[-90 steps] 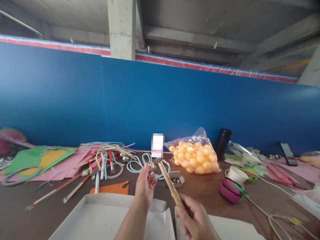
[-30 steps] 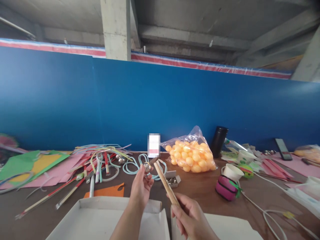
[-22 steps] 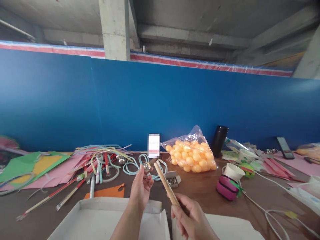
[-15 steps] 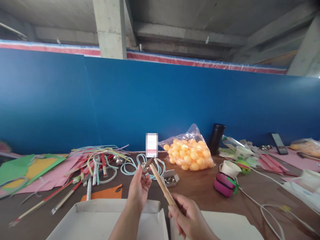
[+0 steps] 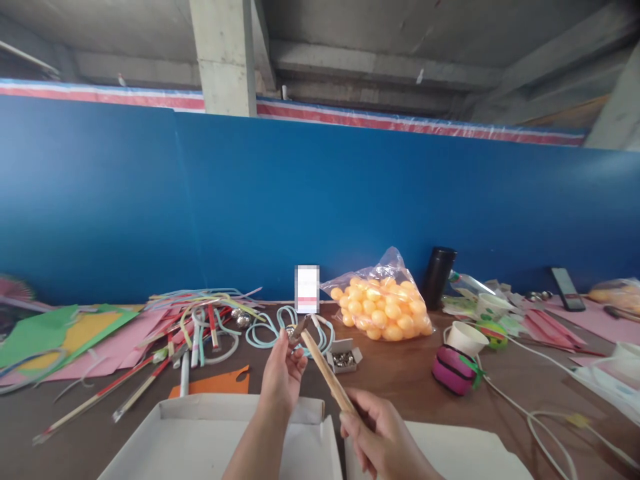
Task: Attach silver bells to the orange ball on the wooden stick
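My left hand (image 5: 281,379) is raised over the brown table and pinches a small silver jingle bell (image 5: 291,333) between thumb and fingertips. My right hand (image 5: 381,435) is closed round the lower end of a wooden stick (image 5: 325,372), which slants up and left. The stick's tip sits right beside the bell. Below both hands lies a shallow white cardboard tray (image 5: 200,440).
A bag of orange balls (image 5: 381,307) and a black cup (image 5: 437,278) stand by the blue wall. A small box of bells (image 5: 343,357), pale blue loops (image 5: 270,327), coloured strips and paper (image 5: 75,330), a pink pouch (image 5: 455,371), paper cups and white cable (image 5: 543,417) cover the table.
Both hands keep their hold. The stick's tip has drawn slightly closer to the bell; the view has shifted a little from side to side.
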